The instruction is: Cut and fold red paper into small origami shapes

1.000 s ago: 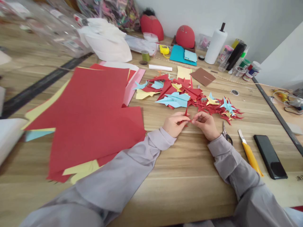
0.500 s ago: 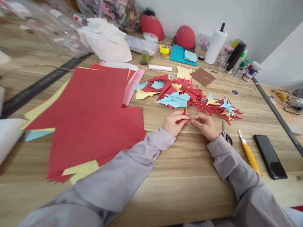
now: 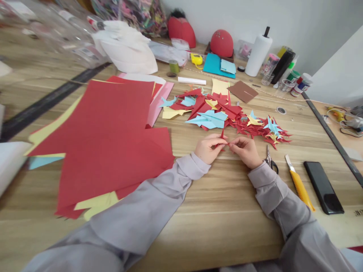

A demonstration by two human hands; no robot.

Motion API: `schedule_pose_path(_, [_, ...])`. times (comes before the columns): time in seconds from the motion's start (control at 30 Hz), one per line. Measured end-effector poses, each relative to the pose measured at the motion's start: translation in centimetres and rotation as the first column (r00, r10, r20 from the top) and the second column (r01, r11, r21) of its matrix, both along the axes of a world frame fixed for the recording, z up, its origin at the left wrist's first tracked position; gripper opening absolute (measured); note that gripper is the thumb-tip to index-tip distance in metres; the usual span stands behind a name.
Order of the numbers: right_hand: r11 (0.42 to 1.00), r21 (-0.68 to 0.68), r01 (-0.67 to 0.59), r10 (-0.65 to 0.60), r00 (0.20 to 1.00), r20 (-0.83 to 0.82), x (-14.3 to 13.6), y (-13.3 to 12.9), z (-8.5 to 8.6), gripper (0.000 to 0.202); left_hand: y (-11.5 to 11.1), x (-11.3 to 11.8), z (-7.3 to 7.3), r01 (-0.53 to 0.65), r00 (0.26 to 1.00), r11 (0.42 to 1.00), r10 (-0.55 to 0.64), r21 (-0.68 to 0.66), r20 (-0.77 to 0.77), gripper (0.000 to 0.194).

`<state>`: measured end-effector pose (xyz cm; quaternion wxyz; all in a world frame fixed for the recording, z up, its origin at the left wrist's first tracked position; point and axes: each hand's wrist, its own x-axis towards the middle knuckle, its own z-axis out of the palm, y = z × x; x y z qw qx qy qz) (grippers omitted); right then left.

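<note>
Between my two hands is a small folded red paper piece [image 3: 222,133], with one pointed tip sticking up above the fingers. My left hand [image 3: 209,148] is closed in a pinch on its body. My right hand [image 3: 245,151] pinches a narrow end of the same piece, thumb against forefinger; the fingers cover much of it. Just beyond the hands lies a heap of folded red paper shapes [image 3: 252,127], with a light-blue folded paper plane [image 3: 208,119] at its near edge. Small scissors [image 3: 270,160] lie beside my right wrist, partly behind the sleeve.
Large red paper sheets [image 3: 113,151] spread on the left, under my left forearm. A yellow-handled cutter [image 3: 300,187] and a black phone [image 3: 323,187] lie on the right. Along the back stand a white bottle [image 3: 258,56], a yellow tape measure [image 3: 196,59] and blue paper [image 3: 212,66].
Both hands keep their pinch and hardly move. The upright tip of the red piece has tilted slightly to the right.
</note>
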<state>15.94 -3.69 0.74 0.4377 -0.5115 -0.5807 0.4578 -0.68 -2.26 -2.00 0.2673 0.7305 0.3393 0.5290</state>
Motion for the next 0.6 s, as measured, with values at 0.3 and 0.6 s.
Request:
schedule_pose_path(0.3, [0.996,-0.043,0.072,-0.068,0.994,0.082,-0.39,-0.28,0.59,0.01,-0.07,-0.05,-0.05,0.042,0.999,0.997,-0.041,0.059,-0.027,0.016])
schedule_pose_path(0.6, [0.991,-0.084,0.106,-0.107,0.994,-0.011,-0.48,-0.08,0.58,0.011,-0.36,-0.09,0.75,0.039,0.999,0.999,-0.039,0.023,0.03,0.029])
